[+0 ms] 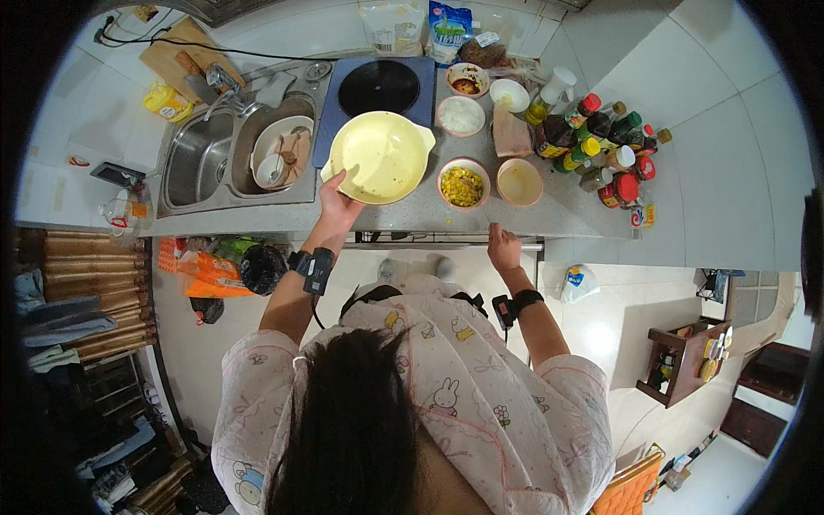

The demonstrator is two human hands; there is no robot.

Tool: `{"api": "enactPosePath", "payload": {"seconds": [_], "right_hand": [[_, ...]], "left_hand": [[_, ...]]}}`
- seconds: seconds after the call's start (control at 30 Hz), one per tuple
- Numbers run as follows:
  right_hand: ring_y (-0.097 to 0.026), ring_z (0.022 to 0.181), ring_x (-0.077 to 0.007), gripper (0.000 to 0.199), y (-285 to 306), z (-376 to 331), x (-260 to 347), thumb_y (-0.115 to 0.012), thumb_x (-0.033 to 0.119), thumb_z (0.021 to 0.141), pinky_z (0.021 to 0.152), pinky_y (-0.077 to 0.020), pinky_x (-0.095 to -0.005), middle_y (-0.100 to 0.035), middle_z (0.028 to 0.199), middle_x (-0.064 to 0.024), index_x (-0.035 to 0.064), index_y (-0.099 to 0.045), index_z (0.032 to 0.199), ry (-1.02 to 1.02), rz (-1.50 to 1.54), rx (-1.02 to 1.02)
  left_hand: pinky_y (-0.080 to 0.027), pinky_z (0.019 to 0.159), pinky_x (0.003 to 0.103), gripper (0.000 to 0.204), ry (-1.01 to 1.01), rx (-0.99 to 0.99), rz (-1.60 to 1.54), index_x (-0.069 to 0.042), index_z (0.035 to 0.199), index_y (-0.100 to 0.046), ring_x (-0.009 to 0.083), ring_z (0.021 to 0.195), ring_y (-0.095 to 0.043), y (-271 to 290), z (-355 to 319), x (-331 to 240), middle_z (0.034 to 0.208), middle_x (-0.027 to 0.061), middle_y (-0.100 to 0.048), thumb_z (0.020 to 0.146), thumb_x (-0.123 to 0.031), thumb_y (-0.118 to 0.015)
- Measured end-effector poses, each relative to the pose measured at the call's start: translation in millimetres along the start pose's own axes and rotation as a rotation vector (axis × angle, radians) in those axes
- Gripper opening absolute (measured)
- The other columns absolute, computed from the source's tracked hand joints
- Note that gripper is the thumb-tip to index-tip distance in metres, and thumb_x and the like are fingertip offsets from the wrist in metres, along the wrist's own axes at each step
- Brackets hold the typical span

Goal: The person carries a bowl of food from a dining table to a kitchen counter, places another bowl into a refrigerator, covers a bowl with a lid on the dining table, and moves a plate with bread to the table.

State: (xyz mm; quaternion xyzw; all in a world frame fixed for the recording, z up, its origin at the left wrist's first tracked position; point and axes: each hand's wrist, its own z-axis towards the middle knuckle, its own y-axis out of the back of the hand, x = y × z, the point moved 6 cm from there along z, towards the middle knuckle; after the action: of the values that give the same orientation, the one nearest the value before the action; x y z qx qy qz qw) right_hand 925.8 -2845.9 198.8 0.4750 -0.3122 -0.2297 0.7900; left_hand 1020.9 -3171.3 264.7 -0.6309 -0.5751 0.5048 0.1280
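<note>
A single fisheye view looks steeply down from the person's head, high above the scene. The person's own hair and shoulders fill the near edge, the counter [532,215] lies farther off, with the sink [197,163] at far left. Straight edges bend and the corners go dark toward the rim.

Pale yellow bowl [380,156], grey counter [481,219]

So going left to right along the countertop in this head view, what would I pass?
Double sink → large pale yellow bowl held by the left hand → small bowl of yellow corn kernels → empty pinkish bowl → cluster of sauce bottles and jars.
</note>
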Motion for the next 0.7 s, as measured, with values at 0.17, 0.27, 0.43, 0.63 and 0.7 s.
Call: {"api": "enactPosePath", "payload": {"seconds": [0.17, 0.27, 0.43, 0.63, 0.7], "right_hand": [[-0.054, 0.055, -0.0248, 0.007, 1.7, 1.1, -2.3, -0.05, 0.012, 0.08, 0.051, -0.0426, -0.0345, -0.053, 0.059, -0.0071, 0.0056, -0.049, 0.084, 0.054, -0.085, -0.018], [-0.054, 0.056, -0.0241, 0.009, 2.1, 2.1, -3.9, -0.049, 0.012, 0.08, 0.053, -0.0429, -0.0338, -0.053, 0.06, -0.0068, 0.0049, -0.049, 0.086, 0.06, -0.094, 0.008], [-0.055, 0.056, -0.028, 0.009, 34.3, 22.4, 8.0, -0.051, 0.009, 0.079, 0.05, -0.0417, -0.0379, -0.055, 0.062, -0.01, 0.0046, -0.049, 0.086, -0.027, 0.018, -0.1], [-0.051, 0.047, -0.0299, 0.009, 80.2, 87.5, 36.9, -0.053, 0.009, 0.079, 0.044, -0.041, -0.0363, -0.053, 0.057, -0.0147, 0.0009, -0.054, 0.081, -0.064, 0.425, -0.139], [-0.051, 0.045, -0.0275, 0.011, 74.9, 104.3, 43.0, -0.052, 0.011, 0.08, 0.044, -0.0409, -0.0344, -0.052, 0.055, -0.0137, 0.0011, -0.056, 0.078, -0.077, 0.552, -0.035]], "left_hand": [[-0.036, 0.093, 0.043, 0.043, 0.02, 0.024, -0.016, -0.003, 0.122, -0.038, 0.028, 0.11, -0.044, -5.4, 5.3, 3.5, 0.12, 0.0129, -0.045, 0.082, -0.019, -0.042], [-0.036, 0.093, 0.044, 0.043, 0.02, 0.019, -0.004, -0.003, 0.122, -0.037, 0.0283, 0.111, -0.044, -8.6, 6.8, 5.5, 0.12, 0.0131, -0.045, 0.082, -0.02, -0.042], [-0.033, 0.095, 0.045, 0.044, 0.07, 0.038, -0.015, -0.001, 0.124, -0.034, 0.0315, 0.113, -0.041, -5.2, 11.6, 11.7, 0.123, 0.0164, -0.042, 0.085, -0.021, -0.038], [-0.038, 0.091, 0.041, 0.041, 0.123, 0.016, 0.07, -0.001, 0.12, -0.038, 0.0265, 0.108, -0.046, -7.7, 7.9, 17.6, 0.118, 0.0133, -0.046, 0.084, -0.019, -0.043], [-0.037, 0.092, 0.041, 0.04, 0.118, 0.035, 0.08, 0.0, 0.12, -0.038, 0.0268, 0.109, -0.045, -10.4, 8.1, 21.6, 0.119, 0.0146, -0.045, 0.085, -0.02, -0.042]]}}
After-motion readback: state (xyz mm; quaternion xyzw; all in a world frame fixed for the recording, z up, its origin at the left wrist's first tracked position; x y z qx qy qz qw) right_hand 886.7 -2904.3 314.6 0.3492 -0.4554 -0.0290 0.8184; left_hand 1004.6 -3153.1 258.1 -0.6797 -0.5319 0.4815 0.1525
